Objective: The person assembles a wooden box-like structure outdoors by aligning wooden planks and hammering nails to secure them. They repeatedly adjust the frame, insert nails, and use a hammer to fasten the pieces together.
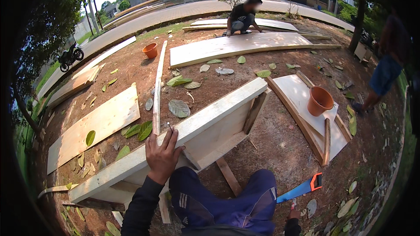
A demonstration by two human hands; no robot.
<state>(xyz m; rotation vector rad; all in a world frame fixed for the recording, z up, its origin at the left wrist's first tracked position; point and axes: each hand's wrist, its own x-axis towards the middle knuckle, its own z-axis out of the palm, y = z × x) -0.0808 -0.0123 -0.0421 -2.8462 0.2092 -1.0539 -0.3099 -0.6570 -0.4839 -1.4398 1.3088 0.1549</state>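
Note:
A pale wooden frame with a panel inside it (214, 113) stands on edge in front of my knees, running diagonally from lower left to upper right. My left hand (162, 155) rests on its upper beam, the fingertips closed about a nail (169, 125) whose head sticks up. Low at the right, beside my knee, my right hand (294, 214) is closed on a thin reddish and whitish end of something; the rest is hidden or too small to name. Just beyond that hand lies a handsaw (299, 189) with a blue blade and an orange and black handle.
An orange bucket (320, 101) sits on a framed panel (293, 89) at right; another bucket (150, 50) stands farther back. A plywood sheet (94, 126) lies left. A crouching person (242, 17) is behind a long panel (236, 46); another person (385, 61) stands far right.

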